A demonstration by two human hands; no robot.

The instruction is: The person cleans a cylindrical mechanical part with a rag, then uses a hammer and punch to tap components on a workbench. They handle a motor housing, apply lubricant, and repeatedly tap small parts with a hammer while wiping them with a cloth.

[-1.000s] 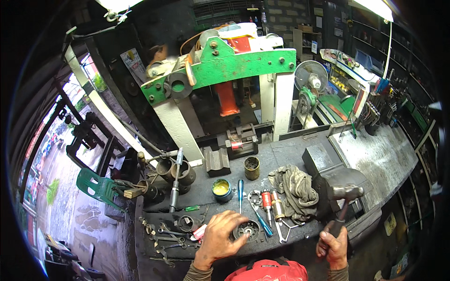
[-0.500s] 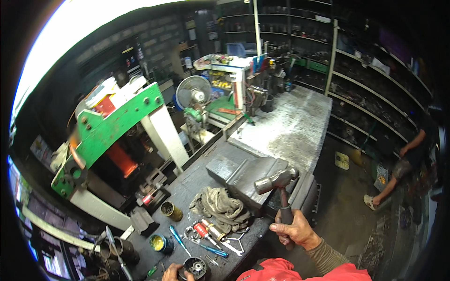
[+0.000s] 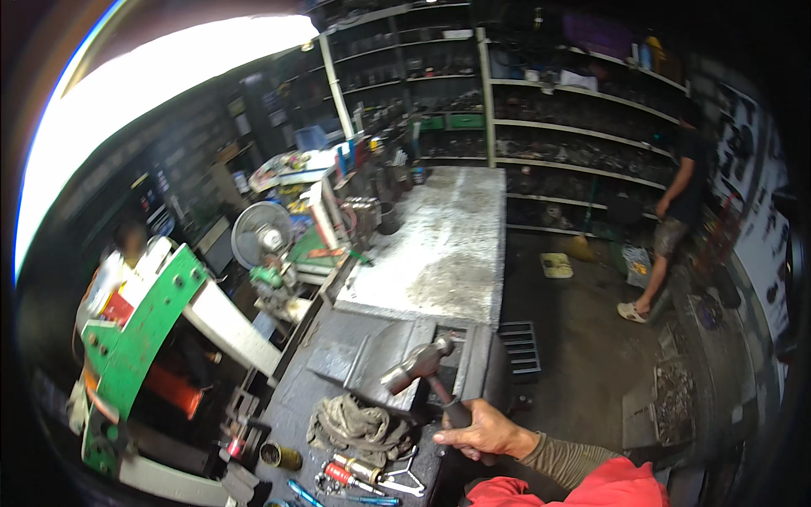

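My right hand [image 3: 488, 431] is wrapped round the dark handle of a ball-peen hammer [image 3: 416, 365], its head raised above a large grey bench vise [image 3: 481, 372]. My left hand is out of the picture. Left of the hammer, a crumpled grey rag [image 3: 355, 429] lies on the dark workbench [image 3: 308, 372]. In front of the rag are a red-handled tool [image 3: 340, 473], a brass-coloured cylinder [image 3: 359, 467], a Y-shaped metal tool [image 3: 405, 480] and a blue-handled screwdriver [image 3: 302, 492]. A brass-coloured cup [image 3: 281, 456] stands at the rag's left.
A green-and-white press frame [image 3: 139, 363] rises at the left, with a fan [image 3: 262, 235] behind it. A metal-topped table [image 3: 431, 245] extends beyond the vise. Loaded shelves [image 3: 583, 127] line the back. On the right a person [image 3: 676, 203] stands near a yellow container [image 3: 556, 265].
The view has turned right and up, so the bench things sit lower and further left. My left hand and the round part by it have left the picture. My right hand still grips the hammer.
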